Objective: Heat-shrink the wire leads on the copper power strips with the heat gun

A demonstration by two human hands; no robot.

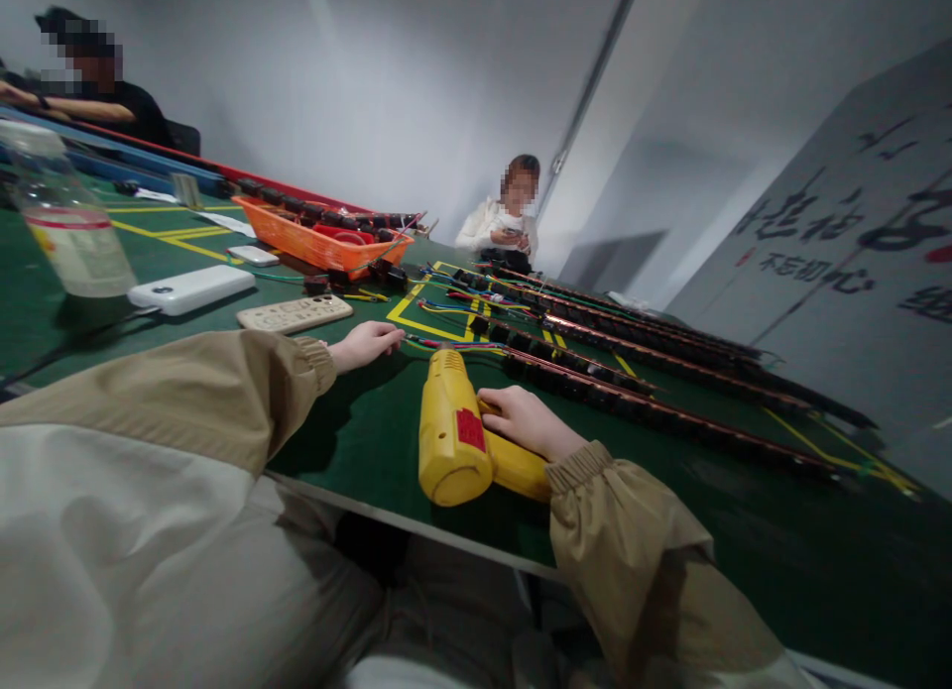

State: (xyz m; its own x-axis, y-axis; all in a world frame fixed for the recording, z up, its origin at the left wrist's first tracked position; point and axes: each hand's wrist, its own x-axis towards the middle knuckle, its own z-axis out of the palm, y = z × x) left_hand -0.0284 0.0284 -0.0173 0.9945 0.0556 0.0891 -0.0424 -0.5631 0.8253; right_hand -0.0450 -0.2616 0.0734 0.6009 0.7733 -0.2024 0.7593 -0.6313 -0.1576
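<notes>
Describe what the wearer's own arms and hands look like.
Both arms wear loose tan sleeves with gathered elastic cuffs at the wrists; the upper parts turn pale cream. The left hand and right hand are bare, with no gloves, rings or watch showing.

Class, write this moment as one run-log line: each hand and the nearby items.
right hand: grips yellow heat gun | left hand: fingertips on coloured wires | nearby: remote control, orange tray
</notes>
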